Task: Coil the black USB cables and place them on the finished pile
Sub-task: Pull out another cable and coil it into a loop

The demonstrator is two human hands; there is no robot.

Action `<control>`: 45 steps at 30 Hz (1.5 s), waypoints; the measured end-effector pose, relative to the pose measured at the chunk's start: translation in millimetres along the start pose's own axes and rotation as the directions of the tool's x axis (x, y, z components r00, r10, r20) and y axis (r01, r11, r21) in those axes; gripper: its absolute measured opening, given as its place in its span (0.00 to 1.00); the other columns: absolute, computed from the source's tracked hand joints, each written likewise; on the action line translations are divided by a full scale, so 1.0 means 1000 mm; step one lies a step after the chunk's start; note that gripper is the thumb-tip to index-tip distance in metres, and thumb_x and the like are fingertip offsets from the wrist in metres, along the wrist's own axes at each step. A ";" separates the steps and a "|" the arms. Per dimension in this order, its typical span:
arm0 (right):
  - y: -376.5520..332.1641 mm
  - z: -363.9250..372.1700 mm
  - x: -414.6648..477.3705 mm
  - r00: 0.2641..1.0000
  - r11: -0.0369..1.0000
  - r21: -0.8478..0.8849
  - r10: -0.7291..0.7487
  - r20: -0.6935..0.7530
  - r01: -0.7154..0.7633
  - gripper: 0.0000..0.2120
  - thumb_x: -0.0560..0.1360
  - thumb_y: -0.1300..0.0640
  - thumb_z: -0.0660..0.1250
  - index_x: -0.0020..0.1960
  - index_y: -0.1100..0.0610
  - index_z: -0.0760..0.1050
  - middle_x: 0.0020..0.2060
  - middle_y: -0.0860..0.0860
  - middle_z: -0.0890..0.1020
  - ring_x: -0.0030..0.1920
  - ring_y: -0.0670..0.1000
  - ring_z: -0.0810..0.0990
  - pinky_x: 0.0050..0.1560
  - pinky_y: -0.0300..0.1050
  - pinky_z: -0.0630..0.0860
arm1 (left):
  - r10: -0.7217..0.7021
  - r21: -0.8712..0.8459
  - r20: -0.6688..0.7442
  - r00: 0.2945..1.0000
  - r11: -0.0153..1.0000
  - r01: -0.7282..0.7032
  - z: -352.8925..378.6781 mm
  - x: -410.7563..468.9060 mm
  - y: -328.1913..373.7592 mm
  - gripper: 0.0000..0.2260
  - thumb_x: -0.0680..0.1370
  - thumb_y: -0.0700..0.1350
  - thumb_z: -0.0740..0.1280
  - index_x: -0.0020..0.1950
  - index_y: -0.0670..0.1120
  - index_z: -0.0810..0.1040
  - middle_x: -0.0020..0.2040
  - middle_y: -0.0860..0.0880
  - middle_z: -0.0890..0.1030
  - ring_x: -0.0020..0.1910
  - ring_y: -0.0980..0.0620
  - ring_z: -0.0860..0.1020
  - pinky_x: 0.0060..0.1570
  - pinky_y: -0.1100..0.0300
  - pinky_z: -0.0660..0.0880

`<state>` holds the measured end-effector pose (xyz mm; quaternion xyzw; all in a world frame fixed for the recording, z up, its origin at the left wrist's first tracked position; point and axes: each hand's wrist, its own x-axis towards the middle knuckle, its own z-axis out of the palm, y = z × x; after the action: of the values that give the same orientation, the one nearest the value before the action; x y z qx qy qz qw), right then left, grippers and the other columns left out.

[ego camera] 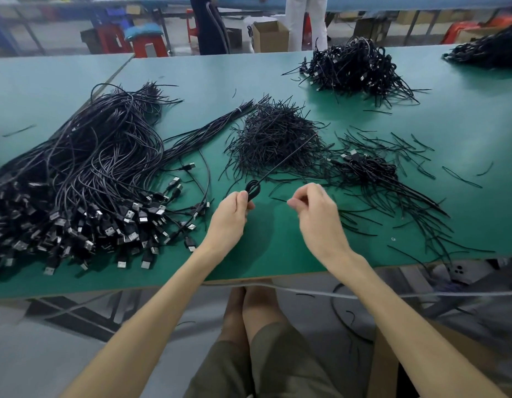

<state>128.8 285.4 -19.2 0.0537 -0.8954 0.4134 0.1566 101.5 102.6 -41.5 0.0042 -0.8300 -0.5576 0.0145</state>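
Over the near edge of the green bench [277, 254], the left hand [233, 209] grips a small coil of black cable [253, 189]. The cable's free end runs up and right over the mound of short ties [277, 139]. The right hand [312, 208] is curled beside it, its fingertips pinching what looks like a thin tie [278, 199]. A big heap of loose cables [91, 182] lies to the left. A few coiled cables [363, 165] lie to the right. Far back on the right sits a pile of coiled cables [352, 67].
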 end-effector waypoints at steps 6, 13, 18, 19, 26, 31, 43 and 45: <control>-0.021 0.031 -0.002 0.960 0.836 0.472 0.238 0.146 -0.279 0.07 0.79 0.56 0.70 0.49 0.57 0.74 0.36 0.54 0.82 0.30 0.46 0.76 0.37 0.43 0.73 | 0.070 0.049 0.030 0.997 0.996 -0.071 0.002 -0.002 -0.003 0.16 0.87 0.50 0.54 0.42 0.51 0.72 0.33 0.54 0.70 0.30 0.53 0.67 0.34 0.54 0.64; -0.024 0.057 0.011 0.929 0.726 0.593 0.354 0.111 -0.347 0.11 0.78 0.53 0.72 0.50 0.57 0.71 0.39 0.55 0.81 0.32 0.49 0.76 0.40 0.48 0.75 | 0.123 0.137 0.033 0.992 0.983 -0.126 0.000 -0.005 -0.005 0.16 0.87 0.51 0.54 0.41 0.52 0.70 0.34 0.56 0.72 0.30 0.59 0.69 0.37 0.56 0.64; -0.020 0.059 0.013 0.944 0.769 0.555 0.312 0.105 -0.316 0.14 0.77 0.50 0.73 0.50 0.55 0.70 0.38 0.50 0.79 0.30 0.47 0.76 0.39 0.47 0.76 | 0.151 0.084 0.016 0.988 0.985 -0.152 -0.003 -0.005 0.000 0.18 0.87 0.53 0.53 0.41 0.50 0.73 0.33 0.58 0.73 0.31 0.61 0.70 0.36 0.58 0.64; -0.019 0.059 0.012 0.949 0.785 0.539 0.299 0.105 -0.307 0.14 0.77 0.49 0.73 0.50 0.54 0.69 0.39 0.51 0.79 0.29 0.46 0.76 0.39 0.47 0.77 | 0.151 0.082 0.014 0.988 0.985 -0.152 -0.003 -0.006 0.001 0.19 0.87 0.53 0.53 0.40 0.49 0.73 0.32 0.59 0.73 0.31 0.60 0.69 0.36 0.57 0.64; -0.015 0.055 0.007 0.957 0.694 0.658 0.207 0.204 -0.291 0.15 0.76 0.56 0.75 0.54 0.55 0.69 0.40 0.50 0.81 0.32 0.47 0.80 0.33 0.39 0.74 | -0.002 -0.195 -0.047 0.999 0.981 -0.007 -0.004 -0.010 0.009 0.24 0.86 0.52 0.57 0.28 0.56 0.66 0.27 0.56 0.66 0.24 0.56 0.62 0.23 0.63 0.59; -0.016 0.050 0.007 0.953 0.652 0.711 0.057 0.299 -0.262 0.19 0.76 0.63 0.73 0.65 0.55 0.74 0.42 0.51 0.83 0.39 0.49 0.82 0.38 0.40 0.75 | -0.052 -0.311 -0.038 0.998 0.950 0.038 -0.007 -0.013 0.012 0.24 0.86 0.49 0.58 0.28 0.54 0.68 0.24 0.56 0.67 0.22 0.57 0.60 0.22 0.64 0.56; -0.016 0.052 0.003 0.961 0.784 0.600 -0.019 0.277 -0.157 0.11 0.79 0.60 0.70 0.61 0.52 0.79 0.40 0.48 0.82 0.39 0.48 0.82 0.38 0.44 0.77 | 0.009 -0.258 -0.012 1.000 0.966 -0.012 -0.007 -0.016 0.016 0.23 0.85 0.50 0.58 0.35 0.56 0.84 0.23 0.52 0.73 0.20 0.56 0.63 0.23 0.66 0.58; -0.016 0.053 0.003 0.964 0.798 0.582 -0.004 0.267 -0.158 0.09 0.79 0.59 0.70 0.58 0.53 0.79 0.41 0.46 0.82 0.39 0.48 0.82 0.38 0.44 0.77 | -0.012 -0.256 -0.013 1.000 0.967 0.008 -0.007 -0.017 0.016 0.25 0.85 0.49 0.57 0.31 0.56 0.82 0.22 0.54 0.70 0.20 0.57 0.61 0.22 0.66 0.57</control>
<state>117.0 234.8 -39.0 0.1163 -0.7330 0.6702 -0.0018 118.9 102.7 -24.9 0.0105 -0.7508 -0.6602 0.0181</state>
